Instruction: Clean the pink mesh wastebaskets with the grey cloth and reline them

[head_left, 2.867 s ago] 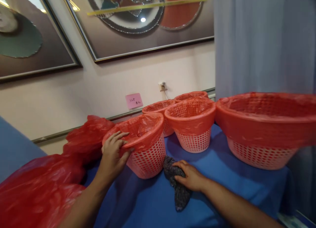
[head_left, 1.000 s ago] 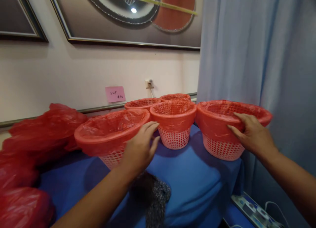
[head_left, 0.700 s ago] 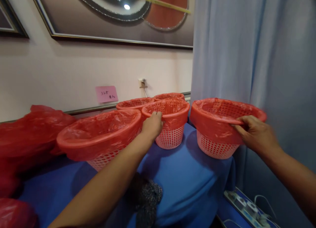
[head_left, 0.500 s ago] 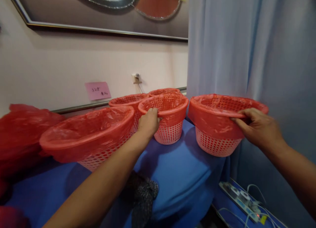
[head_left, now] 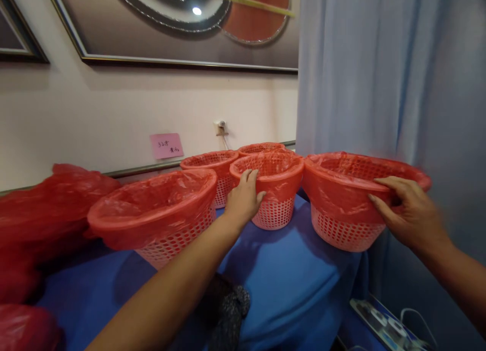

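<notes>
My left hand point(head_left: 243, 196) reaches to the front of the middle red plastic basket point(head_left: 274, 214). Its fingertips are at the rim, with the thumb spread away. At the near rim of the right-hand red basket point(head_left: 345, 229) is my right hand point(head_left: 410, 209), thumb and fingers apart; contact with the rim is hard to judge. Both baskets stand upright, lined with thin red plastic bags folded over their rims. A larger lined basket point(head_left: 163, 239) stands left of my left forearm. Behind the middle one are two more baskets, a left one point(head_left: 226, 186) and a partly hidden one point(head_left: 261, 147).
Crumpled red plastic bags point(head_left: 72, 199) lie at the left on the blue cloth point(head_left: 288, 290). A dark speckled cloth point(head_left: 231, 310) is below my left forearm. A power strip point(head_left: 387, 325) with cords sits lower right, beside a blue curtain point(head_left: 349, 72). A pink note point(head_left: 166, 146) is on the wall.
Both hands have loosened at the basket rims, with thumbs and fingers wider apart. The view has shifted, so everything appears lower and farther right.
</notes>
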A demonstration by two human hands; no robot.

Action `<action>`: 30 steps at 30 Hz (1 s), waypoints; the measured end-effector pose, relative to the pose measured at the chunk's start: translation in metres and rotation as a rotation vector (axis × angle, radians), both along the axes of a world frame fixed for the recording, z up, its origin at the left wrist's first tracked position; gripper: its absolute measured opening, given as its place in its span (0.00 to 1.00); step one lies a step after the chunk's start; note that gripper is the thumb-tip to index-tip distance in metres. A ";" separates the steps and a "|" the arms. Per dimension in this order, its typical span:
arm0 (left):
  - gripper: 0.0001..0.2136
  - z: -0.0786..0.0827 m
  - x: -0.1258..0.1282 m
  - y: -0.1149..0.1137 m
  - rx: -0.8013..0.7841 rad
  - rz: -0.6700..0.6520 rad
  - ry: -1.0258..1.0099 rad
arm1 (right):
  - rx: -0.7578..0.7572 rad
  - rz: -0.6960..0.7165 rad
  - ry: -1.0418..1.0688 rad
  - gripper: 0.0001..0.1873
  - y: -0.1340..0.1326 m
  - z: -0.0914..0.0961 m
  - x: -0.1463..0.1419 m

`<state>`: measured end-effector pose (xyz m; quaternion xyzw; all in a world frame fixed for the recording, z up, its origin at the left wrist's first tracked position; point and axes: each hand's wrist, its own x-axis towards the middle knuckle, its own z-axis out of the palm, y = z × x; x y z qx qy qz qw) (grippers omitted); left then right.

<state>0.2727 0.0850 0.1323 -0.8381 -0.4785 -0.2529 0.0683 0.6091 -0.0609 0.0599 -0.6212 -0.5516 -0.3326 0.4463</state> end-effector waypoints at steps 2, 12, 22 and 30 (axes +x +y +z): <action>0.29 -0.001 -0.025 -0.015 0.106 -0.038 0.002 | 0.021 0.011 0.000 0.23 -0.002 0.002 -0.003; 0.14 0.035 -0.185 -0.047 0.180 0.384 0.366 | 0.123 0.319 -0.007 0.21 -0.015 -0.019 -0.089; 0.10 0.028 -0.162 -0.048 0.147 0.285 0.367 | -0.312 0.833 0.332 0.16 0.037 -0.135 -0.220; 0.06 0.017 -0.164 -0.047 0.218 0.244 0.320 | -0.496 0.860 0.362 0.14 0.047 -0.169 -0.240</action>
